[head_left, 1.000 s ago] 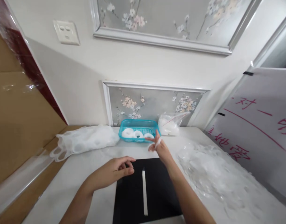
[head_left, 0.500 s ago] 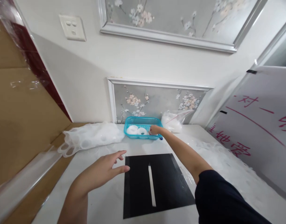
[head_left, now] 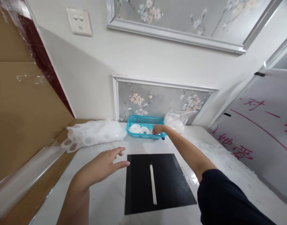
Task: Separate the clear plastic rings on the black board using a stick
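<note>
My right hand (head_left: 158, 129) reaches into the right side of a blue plastic basket (head_left: 145, 119). Its fingers are bent down and closed at a white ring-shaped piece (head_left: 151, 132), mostly hidden by the hand. To its left in the basket lie two more white rings, one at the far left (head_left: 135, 128) and one in the middle (head_left: 144, 130). Over the table, left of a black mat (head_left: 138, 187), hovers my left hand (head_left: 110, 161), thumb and fingers apart, holding nothing. A narrow white strip with a dark pointed tip (head_left: 153, 187) lies lengthwise on the mat.
Left of the basket lies a heap of white netting with round holes (head_left: 96, 136); similar translucent material (head_left: 218, 156) covers the table's right side. A clear bag (head_left: 177, 120) stands behind right. Cardboard (head_left: 17, 115) borders the left, a written whiteboard (head_left: 258, 125) the right.
The view has shifted slightly, moving the scene a little. My right hand stays in the basket, with a white edge now showing at its fingers. My left hand keeps its open pose.
</note>
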A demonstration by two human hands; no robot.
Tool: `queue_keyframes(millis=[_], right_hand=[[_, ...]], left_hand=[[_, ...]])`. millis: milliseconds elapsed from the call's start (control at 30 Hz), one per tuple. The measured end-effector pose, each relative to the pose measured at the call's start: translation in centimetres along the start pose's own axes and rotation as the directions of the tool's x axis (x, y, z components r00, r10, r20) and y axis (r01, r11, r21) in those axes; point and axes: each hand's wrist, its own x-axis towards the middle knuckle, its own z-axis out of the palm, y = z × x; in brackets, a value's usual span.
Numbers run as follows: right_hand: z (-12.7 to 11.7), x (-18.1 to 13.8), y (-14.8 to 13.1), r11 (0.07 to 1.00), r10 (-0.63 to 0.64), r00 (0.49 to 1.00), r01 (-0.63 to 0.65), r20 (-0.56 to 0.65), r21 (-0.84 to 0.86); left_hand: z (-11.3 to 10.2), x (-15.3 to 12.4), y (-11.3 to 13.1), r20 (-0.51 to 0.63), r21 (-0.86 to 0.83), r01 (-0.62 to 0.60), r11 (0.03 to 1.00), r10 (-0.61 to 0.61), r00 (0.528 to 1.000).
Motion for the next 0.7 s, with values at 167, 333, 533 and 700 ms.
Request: queue_keyframes(millis=[167,333,533,700], right_hand=[[0.6,-0.9,-0.6,0.996,0.06,0.994,-0.053,-0.089,0.074],[1.8,-1.2,-1.5,0.989,0.109,0.969,-0.083,-0.223,0.122],[0.7,-1.0,-1.0,0.993,0.067,0.949,-0.034,-0.308,0.11],[0.8,-0.4,-1.0,0.993,-0.063,0.944,0.09,-0.323,0.069]], left_hand=[[-0.1,-0.1,-0.4,-0.026,-0.011,-0.013,1.0,0.013,1.0],[-0.2,-0.4,-0.4,-0.04,-0.021,-0.006,1.0,0.005,0.999],[-0.3,-0.6,-0.5,-0.064,-0.03,0.007,1.0,-0.009,0.998],[-0.3,-0.3,-0.9,-0.06,-0.029,0.035,0.999,-0.037,0.998]])
